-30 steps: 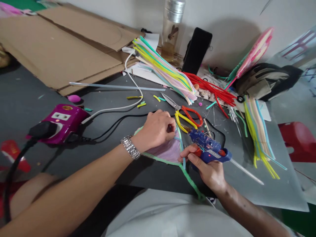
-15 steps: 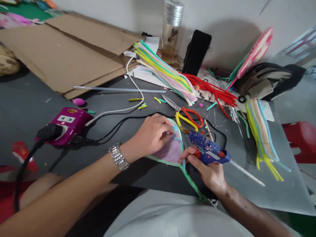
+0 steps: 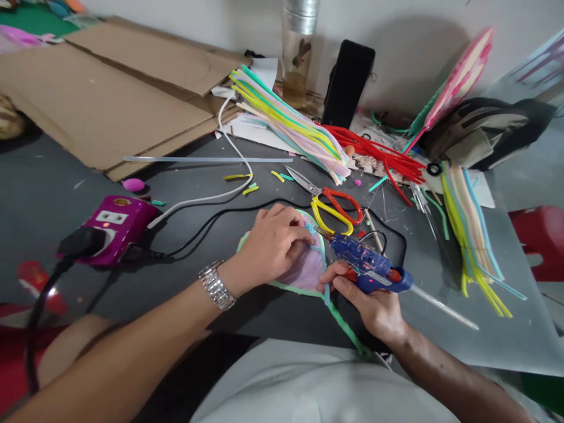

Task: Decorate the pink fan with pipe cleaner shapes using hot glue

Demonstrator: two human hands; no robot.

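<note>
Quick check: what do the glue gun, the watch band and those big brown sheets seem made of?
The glue gun looks like glossy moulded blue plastic. The watch band seems polished metal, from its bright links. The brown sheets look like matt cardboard, creased along folds.

the dark grey table [image 3: 53,176] carries flattened cardboard sheets [image 3: 110,100] over its back left corner, a magenta power strip [image 3: 118,232] near the left edge, and a long clear glue stick [image 3: 207,159] toward the back. scissors [image 3: 319,189] with red and yellow handles lie mid-table. bundled pipe cleaners [image 3: 286,123] lie along the back edge, with a second bundle [image 3: 471,235] toward the right edge.
</note>
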